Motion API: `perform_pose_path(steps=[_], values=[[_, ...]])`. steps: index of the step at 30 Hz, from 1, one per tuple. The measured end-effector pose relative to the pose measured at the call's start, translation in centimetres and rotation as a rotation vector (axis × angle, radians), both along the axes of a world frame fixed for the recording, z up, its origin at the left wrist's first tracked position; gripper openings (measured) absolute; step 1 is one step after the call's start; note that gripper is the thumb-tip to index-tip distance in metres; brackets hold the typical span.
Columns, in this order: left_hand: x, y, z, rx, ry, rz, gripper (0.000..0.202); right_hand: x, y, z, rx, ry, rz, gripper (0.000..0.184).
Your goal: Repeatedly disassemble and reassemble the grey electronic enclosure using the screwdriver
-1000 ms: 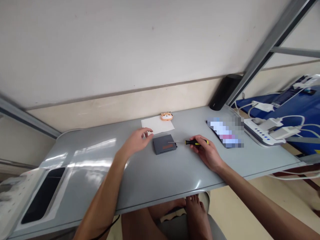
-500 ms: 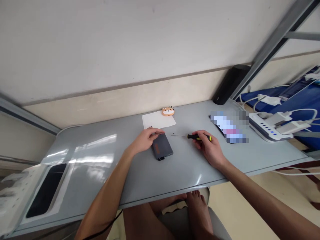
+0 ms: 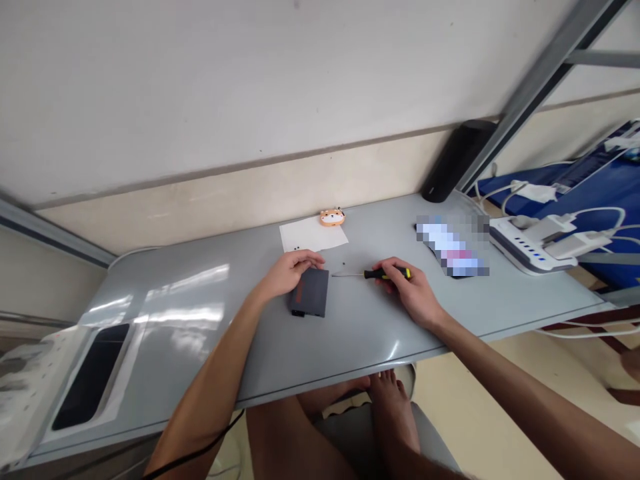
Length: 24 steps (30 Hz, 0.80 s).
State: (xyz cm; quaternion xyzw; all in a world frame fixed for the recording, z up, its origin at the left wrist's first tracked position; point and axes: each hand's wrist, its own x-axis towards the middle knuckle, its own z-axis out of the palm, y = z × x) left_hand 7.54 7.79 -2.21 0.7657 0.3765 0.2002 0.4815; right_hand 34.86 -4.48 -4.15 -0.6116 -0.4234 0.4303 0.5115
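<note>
A flat dark grey case (image 3: 313, 293) with reddish marking lies on the desk, a small black piece at its near edge. My left hand (image 3: 290, 273) curls over the far left side of this case and grips it; some fingertips are hidden. In my right hand (image 3: 407, 287) is a screwdriver (image 3: 373, 274) with a black and yellow handle. Its thin tip points left, close to the right side of the case. One tiny dark piece (image 3: 343, 264), perhaps a screw, sits just beyond the shaft. More tiny dark bits (image 3: 297, 248) are on the white paper (image 3: 300, 233).
An orange animal-faced case (image 3: 333, 217) rests on the paper. To the right are a phone (image 3: 447, 247) with a blurred screen, a white power strip (image 3: 530, 247) with plugs and a black cylinder (image 3: 457, 160). At the left lies a dark-screened device (image 3: 93, 377) on the grey desk (image 3: 200, 373).
The grey case has turned under my left hand and now sits straighter. The screwdriver tip has come nearer to its right side. The whole view has shifted slightly.
</note>
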Motion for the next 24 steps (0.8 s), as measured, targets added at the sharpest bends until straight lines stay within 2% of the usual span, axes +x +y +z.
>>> perform_pose_path(steps=[3,7,10,12,15,20,22,24], values=[[-1.6,0.6,0.9,-0.027,0.055,-0.103,0.022,-0.1,0.1,-0.2,0.034,0.04,-0.11,0.054],[-3.6,1.1,2.6,-0.027,0.145,-0.124,0.03,-0.1,0.1,-0.3,0.045,0.035,-0.218,0.052],[-4.3,1.0,3.5,-0.066,0.222,-0.122,0.045,-0.2,-0.1,-0.2,0.056,-0.082,-0.14,0.046],[-4.3,0.8,3.7,-0.075,0.266,-0.097,0.048,-0.4,-0.3,0.0,0.08,-0.171,-0.052,0.04],[-3.9,0.6,3.6,-0.014,0.257,0.012,0.042,-1.0,-0.3,0.4,0.13,-0.258,0.081,0.036],[-3.1,1.1,2.5,0.187,0.118,0.312,0.029,-2.8,0.8,1.5,0.163,-0.289,0.243,0.036],[-3.0,1.5,1.9,0.209,0.065,0.391,0.026,-3.6,1.3,1.8,0.156,-0.284,0.264,0.037],[-3.0,1.9,1.3,0.22,0.053,0.408,0.024,-4.0,1.6,1.8,0.145,-0.271,0.258,0.038]])
